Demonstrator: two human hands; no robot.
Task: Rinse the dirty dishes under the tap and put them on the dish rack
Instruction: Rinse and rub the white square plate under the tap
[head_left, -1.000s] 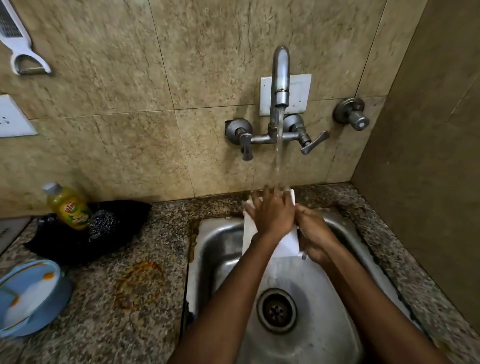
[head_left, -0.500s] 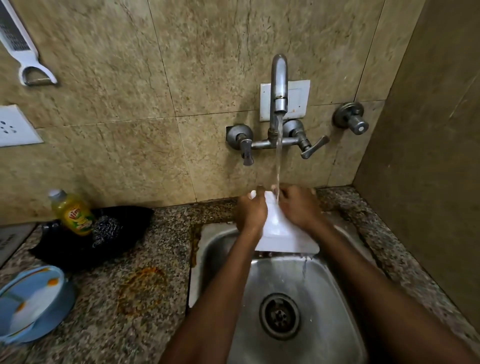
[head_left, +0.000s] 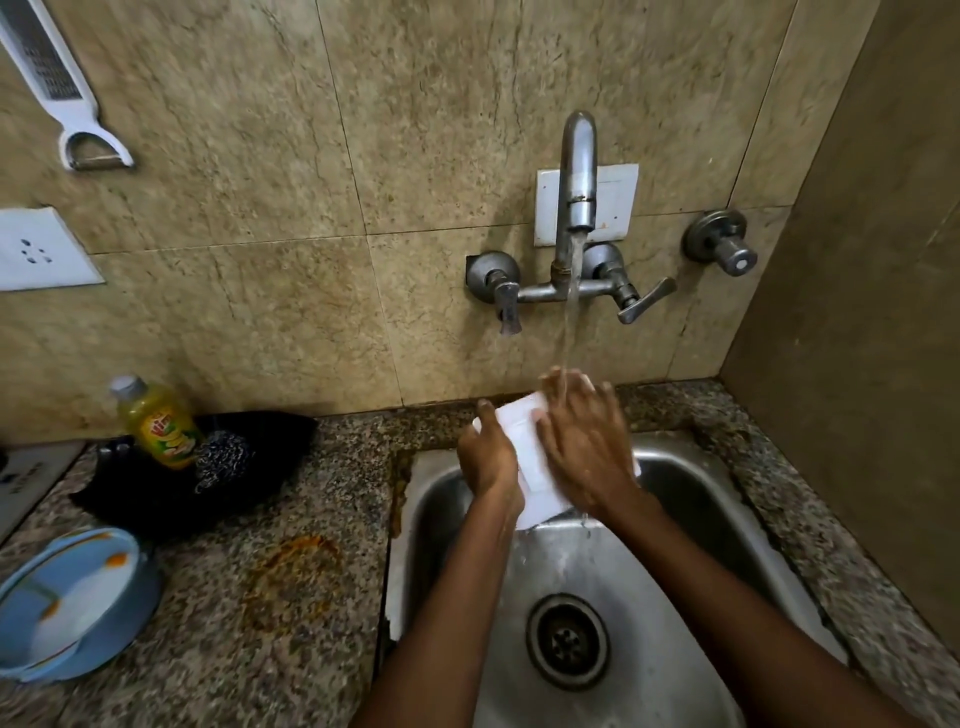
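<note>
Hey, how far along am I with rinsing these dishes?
Done: nothing shows as racked; no dish rack is in view. In hand: the left hand grips a white square dish under the running tap while the right hand lies flat on it. Left: racking it, and probably the blue bowls on the counter.

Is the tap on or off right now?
On. A stream of water falls from the tap onto the right hand rubbing the white dish.

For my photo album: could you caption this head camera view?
Two bare hands, left hand and right hand, rinse a white rectangular dish under the running steel wall tap.
</note>
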